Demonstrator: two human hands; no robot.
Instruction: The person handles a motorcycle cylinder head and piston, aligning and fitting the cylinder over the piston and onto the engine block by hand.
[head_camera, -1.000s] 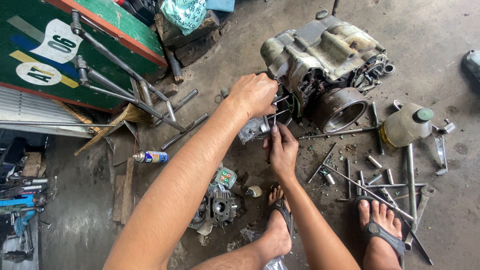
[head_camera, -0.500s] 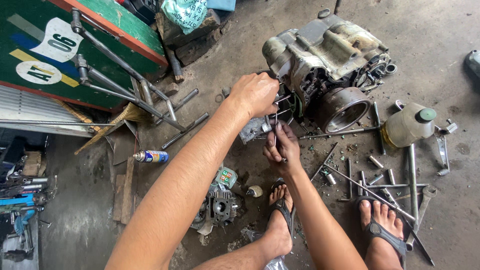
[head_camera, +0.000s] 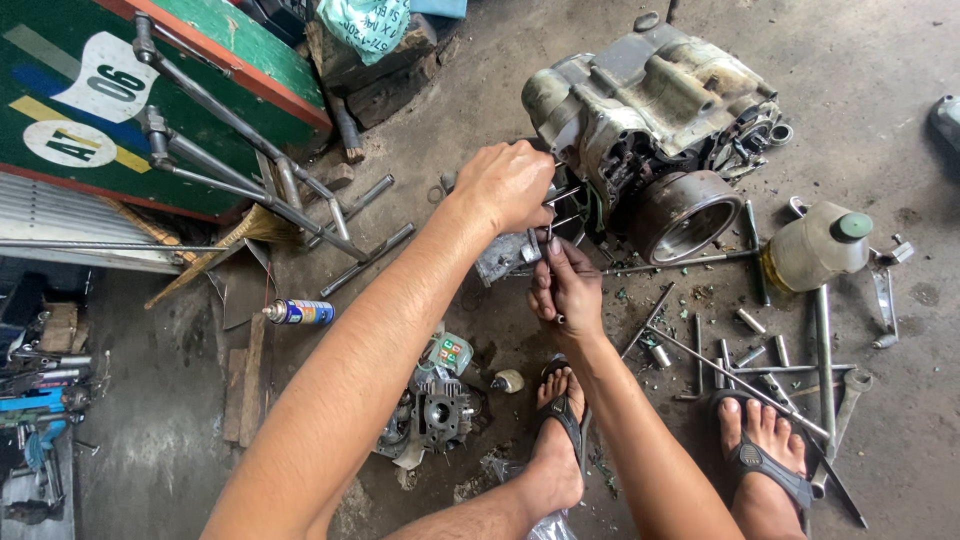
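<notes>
A grimy grey engine block (head_camera: 650, 110) lies on the concrete floor, its round drum cover (head_camera: 688, 212) facing me. My left hand (head_camera: 508, 185) is closed around a small metal part (head_camera: 508, 256) at the engine's near side, where thin studs stick out. Just below, my right hand (head_camera: 566, 288) pinches a thin metal rod between its fingertips, close under the left hand. Which piece the rod belongs to is hidden by the fingers.
Bolts, rods and spanners (head_camera: 760, 355) lie scattered at the right by a plastic oil bottle (head_camera: 815, 245). A cylinder head (head_camera: 432, 412) and a spray can (head_camera: 298, 312) sit at the left. A green painted board (head_camera: 120, 100) with metal tubes leans behind. My sandalled feet (head_camera: 765, 450) rest below.
The view has shifted slightly. My right hand has moved a little down and right, its fingers now pinched on the thin rod. My left hand stays on the metal part.
</notes>
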